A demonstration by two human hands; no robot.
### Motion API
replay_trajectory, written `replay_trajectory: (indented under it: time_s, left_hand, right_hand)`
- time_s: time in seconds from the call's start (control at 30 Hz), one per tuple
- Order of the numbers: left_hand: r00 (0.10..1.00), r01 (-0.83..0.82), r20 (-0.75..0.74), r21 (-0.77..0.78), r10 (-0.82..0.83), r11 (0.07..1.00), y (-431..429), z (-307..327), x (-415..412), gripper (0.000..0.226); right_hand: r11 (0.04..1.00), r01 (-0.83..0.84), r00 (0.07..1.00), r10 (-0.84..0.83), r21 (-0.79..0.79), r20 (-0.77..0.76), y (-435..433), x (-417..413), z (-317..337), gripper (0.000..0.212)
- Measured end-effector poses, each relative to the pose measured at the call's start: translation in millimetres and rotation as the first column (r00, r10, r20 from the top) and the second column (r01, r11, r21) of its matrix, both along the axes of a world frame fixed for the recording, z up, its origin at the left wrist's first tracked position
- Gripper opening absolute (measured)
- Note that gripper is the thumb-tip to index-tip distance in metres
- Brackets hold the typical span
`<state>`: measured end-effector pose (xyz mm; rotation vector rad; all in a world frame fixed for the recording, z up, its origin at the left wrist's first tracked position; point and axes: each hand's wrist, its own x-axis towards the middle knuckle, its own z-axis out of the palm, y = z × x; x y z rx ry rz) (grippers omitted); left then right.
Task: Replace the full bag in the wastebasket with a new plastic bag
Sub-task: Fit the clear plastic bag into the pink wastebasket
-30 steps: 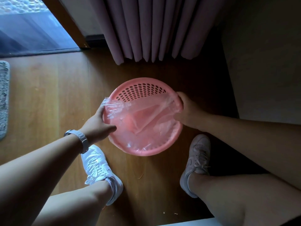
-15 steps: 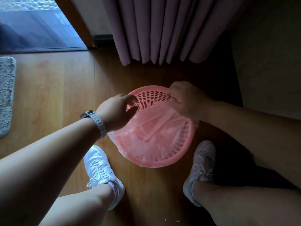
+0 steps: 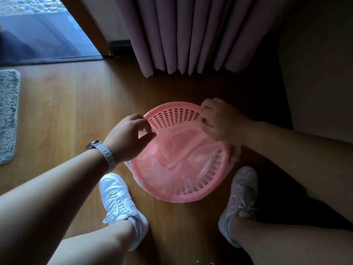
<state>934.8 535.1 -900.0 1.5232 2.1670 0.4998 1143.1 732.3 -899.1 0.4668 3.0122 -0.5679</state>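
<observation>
A round pink wastebasket (image 3: 172, 113) with a perforated wall stands on the wooden floor between my feet. A clear plastic bag (image 3: 178, 150) lies inside it, folded over the near and side rim, while the far wall is bare. My left hand (image 3: 129, 137), with a watch on the wrist, pinches the bag's edge at the left rim. My right hand (image 3: 219, 119) pinches the same edge at the far right rim. The edge stretches taut between both hands.
Mauve curtains (image 3: 183, 33) hang just behind the basket. A glass door with a wooden frame (image 3: 87, 27) is at the far left, a grey mat (image 3: 8, 115) at the left edge. A pale wall (image 3: 317, 73) rises on the right. My white shoes (image 3: 118, 199) flank the basket.
Both hands moved from the basket's sides toward its far rim, carrying the bag's edge with them. The bag now covers the near rim and sides.
</observation>
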Motion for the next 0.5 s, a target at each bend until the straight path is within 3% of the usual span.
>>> replay_trajectory:
  time_s: [0.13, 0.27, 0.5]
  left_hand:
    - [0.993, -0.109, -0.032, 0.075, 0.111, 0.991, 4.6, -4.9, 2.5, 0.011]
    - [0.972, -0.218, -0.066, 0.094, 0.225, 0.971, 9.5, -10.3, 1.1, 0.010]
    - [0.896, -0.443, -0.002, 0.092, 0.445, 0.892, 15.1, -18.8, -9.6, 0.015]
  right_hand:
    - [0.948, 0.257, 0.959, -0.274, -0.189, -0.072, 4.1, -6.4, -6.0, 0.008]
    - [0.776, 0.444, 0.865, -0.502, -0.448, -0.011, 1.0, -21.1, -12.9, 0.008]
    - [0.785, 0.459, 0.847, -0.528, -0.417, -0.063, -3.6, -26.8, -22.0, 0.009]
